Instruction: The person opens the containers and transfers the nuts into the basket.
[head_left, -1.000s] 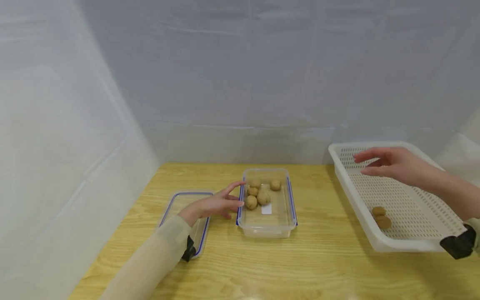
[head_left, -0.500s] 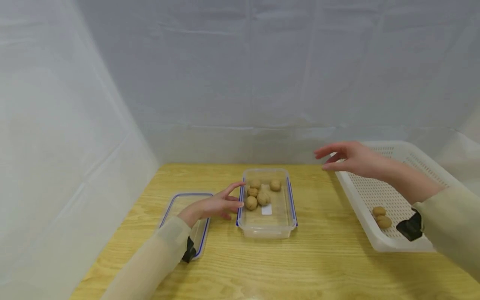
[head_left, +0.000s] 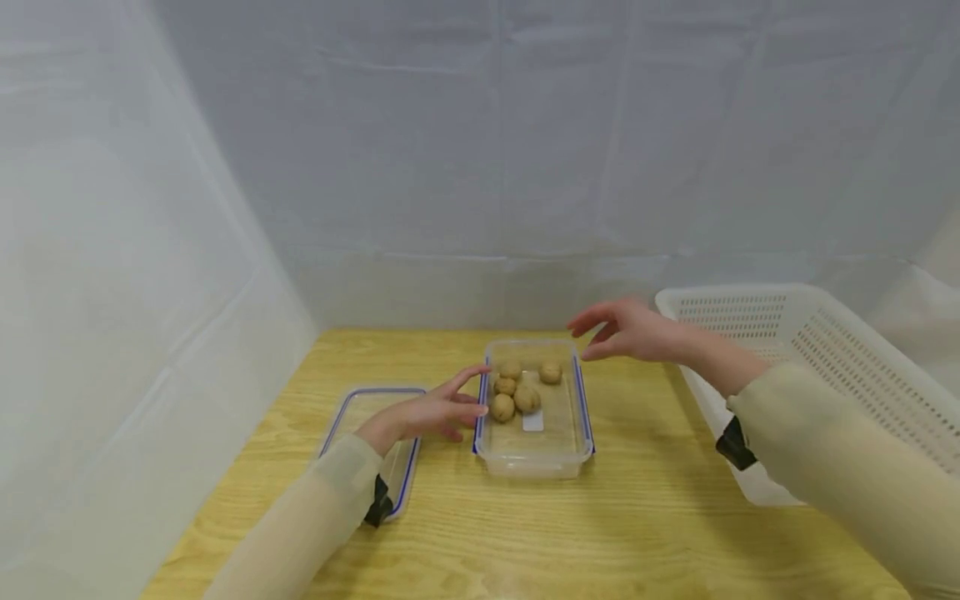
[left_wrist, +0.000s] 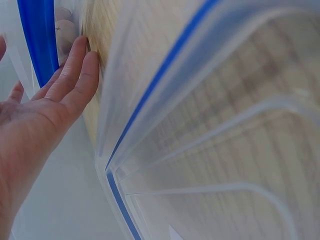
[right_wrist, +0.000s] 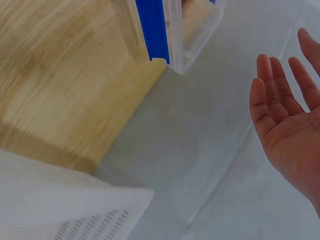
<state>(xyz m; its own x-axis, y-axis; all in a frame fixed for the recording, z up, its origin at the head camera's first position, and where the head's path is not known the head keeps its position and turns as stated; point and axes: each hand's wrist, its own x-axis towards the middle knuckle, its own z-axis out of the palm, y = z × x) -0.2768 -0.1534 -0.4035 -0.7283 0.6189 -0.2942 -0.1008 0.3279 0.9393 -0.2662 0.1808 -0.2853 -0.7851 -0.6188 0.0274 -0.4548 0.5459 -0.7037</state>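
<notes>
A clear plastic food container with blue side clips stands mid-table, and several walnuts lie in its far half. My left hand rests at the container's left rim, fingers loosely spread with tips against it; the left wrist view shows that palm beside a blue clip. Above and just beyond the container's far right corner hovers my right hand. In the right wrist view its palm faces the camera, fingers relaxed and holding nothing. Under my left forearm lies a clear blue-edged lid.
To the right stands a white perforated plastic basket; my right arm covers part of its inside, including where two walnuts lay. Wooden table shows in front of the container. White sheeting hangs behind and on the left.
My right hand has moved left from over the basket to near the container's far right corner. The left hand and container stay put. The basket's walnuts are now hidden behind my right arm.
</notes>
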